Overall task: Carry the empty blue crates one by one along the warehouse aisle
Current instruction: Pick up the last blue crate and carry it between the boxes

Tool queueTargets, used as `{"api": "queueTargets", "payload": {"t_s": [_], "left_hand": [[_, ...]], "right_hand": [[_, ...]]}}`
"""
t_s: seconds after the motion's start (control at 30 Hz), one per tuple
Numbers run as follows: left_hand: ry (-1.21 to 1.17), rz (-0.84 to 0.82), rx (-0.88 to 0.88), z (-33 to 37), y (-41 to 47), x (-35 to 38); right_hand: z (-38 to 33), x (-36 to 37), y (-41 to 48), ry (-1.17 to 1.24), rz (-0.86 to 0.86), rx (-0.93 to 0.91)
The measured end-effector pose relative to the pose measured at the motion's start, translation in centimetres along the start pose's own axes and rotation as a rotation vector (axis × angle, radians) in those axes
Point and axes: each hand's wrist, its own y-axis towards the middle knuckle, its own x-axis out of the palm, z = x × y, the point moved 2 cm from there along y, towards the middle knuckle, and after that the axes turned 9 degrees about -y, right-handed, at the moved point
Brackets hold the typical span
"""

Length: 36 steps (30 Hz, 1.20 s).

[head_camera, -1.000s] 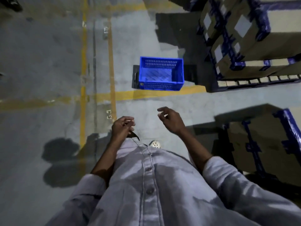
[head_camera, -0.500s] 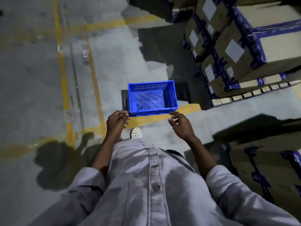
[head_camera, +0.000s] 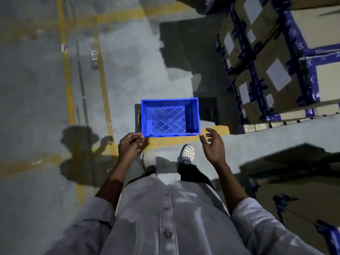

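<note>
left hand [head_camera: 129,147], fingers curled, at crate's near-left corner, contact unclear | blue crate [head_camera: 170,117] empty, lattice bottom, slotted walls, upright on floor [head_camera: 128,61] just past both hands | right hand [head_camera: 213,146], fingers spread, beside near-right corner | stacked cartons [head_camera: 276,70] beyond

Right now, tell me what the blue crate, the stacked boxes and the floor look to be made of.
Blue crate: likely moulded plastic, uniform bright blue, with slotted walls and a lattice bottom.
Stacked boxes: brown corrugated cardboard by the look, matte, with blue tape on the edges and pale labels.
Floor: seemingly bare concrete, grey and mottled, with worn yellow painted lines.
</note>
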Motion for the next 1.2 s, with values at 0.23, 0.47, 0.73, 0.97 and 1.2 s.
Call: {"api": "queueTargets", "payload": {"t_s": [0.23, 0.47, 0.73, 0.97, 1.2], "left_hand": [[0.057, 0.074, 0.040, -5.0, 10.8, 2.8], [0.098, 0.086, -0.043, -20.2, 27.8, 6.2], [0.351, 0.103, 0.051, -34.6, 43.2, 5.9], [0.387, 0.301, -0.009, -41.2, 53.0, 3.9], [0.255, 0.154, -0.076, -40.2, 54.2, 5.6]], "right_hand": [[4.1, 5.0, 12.8, -0.111, 0.069, 0.066], [13.8, 20.4, 22.5, -0.065, 0.007, 0.103], [22.9, 33.9, 29.8, -0.245, 0.112, 0.142], [27.7, 40.3, 35.2, -0.287, 0.226, 0.359], [31.9, 39.0, 41.4, -0.030, 0.141, 0.433]]}}
